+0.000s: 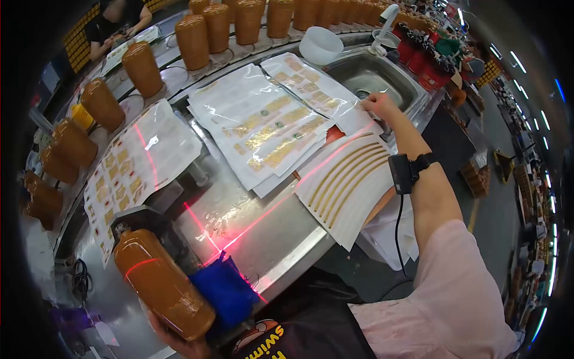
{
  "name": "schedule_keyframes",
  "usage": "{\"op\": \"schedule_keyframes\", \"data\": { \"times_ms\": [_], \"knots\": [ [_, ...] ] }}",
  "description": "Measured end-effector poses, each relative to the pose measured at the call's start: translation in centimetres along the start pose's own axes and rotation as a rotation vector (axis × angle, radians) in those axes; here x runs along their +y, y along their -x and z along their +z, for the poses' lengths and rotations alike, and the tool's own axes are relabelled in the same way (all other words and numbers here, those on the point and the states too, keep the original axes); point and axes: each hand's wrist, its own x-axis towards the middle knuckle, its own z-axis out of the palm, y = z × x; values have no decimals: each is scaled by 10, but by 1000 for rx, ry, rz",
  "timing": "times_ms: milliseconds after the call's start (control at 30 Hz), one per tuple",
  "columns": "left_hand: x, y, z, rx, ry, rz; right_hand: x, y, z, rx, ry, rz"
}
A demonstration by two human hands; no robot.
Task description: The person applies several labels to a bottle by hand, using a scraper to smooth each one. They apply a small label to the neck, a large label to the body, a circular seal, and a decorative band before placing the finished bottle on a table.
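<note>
A glossy brown ceramic bottle (158, 281) lies tilted at the lower left, its neck end against a dark fixture (140, 215). My left hand (185, 346) is wrapped around its lower end, partly hidden by the bottle. On the far right, my right hand (381, 106) has its fingers pinched together by the sink's edge, at the corner of a sheet of gold decals (317, 90). Whatever is between those fingertips is too small to make out. Below that arm, a sheet with curved gold stripes (344, 179) hangs partly over the table edge.
Larger decal sheets (263, 125) cover the metal table (263, 221). A blue cloth (224, 290) lies beside the bottle. A metal sink (394, 78) and white bowl (321, 45) stand behind. Brown vessels (143, 69) line the conveyor. Another person (116, 24) sits across. Red laser lines cross the table.
</note>
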Motion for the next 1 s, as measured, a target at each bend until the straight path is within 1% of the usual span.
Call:
{"op": "schedule_keyframes", "data": {
  "times_ms": [33,67,133,200,267,300,367,400,433,467,500,533,567,600,667,700,767,800,833,867,900,933,967,1000],
  "knots": [
    [-2,2,-2,-1,3,3,-3,-2,4,117,108,-114],
    [-6,3,-3,2,3,8,-9,-7,7,251,197,-316],
    [-10,7,-4,16,4,-11,-48,-8,-4,528,368,-721],
    [-7,11,-4,19,3,-60,-128,-8,-9,238,156,-620],
    [-6,7,-3,0,81,-54,-179,-17,16,35,-104,-576],
    [-4,4,-2,1,115,-51,-191,-31,30,-19,62,-557],
    [6,-2,0,-47,101,-123,-209,-65,87,-121,392,-535],
    [12,-4,0,-65,89,-163,-203,-76,119,-23,502,-583],
    [9,-2,-2,-80,194,-197,-195,-85,140,77,604,-632],
    [17,-8,-1,-140,98,-128,-200,-85,136,20,813,-743],
    [18,-11,-1,-175,60,-101,-197,-74,131,213,536,-775],
    [16,-10,-2,-182,22,-92,-182,-111,138,114,491,-877],
    [15,-9,-3,-188,-16,-83,-223,-63,100,109,400,-830],
    [14,-7,-3,-176,-45,-83,-244,-34,83,126,315,-862],
    [10,-7,-6,-171,-91,-61,-279,21,54,84,108,-1029],
    [12,-11,-9,-183,-156,-10,-294,48,40,-15,65,-1045],
    [21,-20,-17,-206,-338,118,-323,108,17,-60,-13,-1202],
    [29,-23,-20,-226,-451,195,-339,146,3,-120,-64,-1196],
    [35,-26,-21,-216,-512,215,-353,167,-7,-263,-97,-1227],
    [38,-27,-23,-224,-557,239,-363,180,-9,-271,-157,-1388],
    [40,-28,-25,-228,-604,268,-376,203,-16,-333,-206,-1424],
    [43,-30,-26,-230,-652,300,-388,224,-20,-455,-292,-1418],
    [47,-33,-27,-213,-695,326,-396,236,-10,-512,-417,-1425],
    [50,-33,-26,-217,-716,336,-403,246,-1,-466,-399,-1487]
  ]
}}
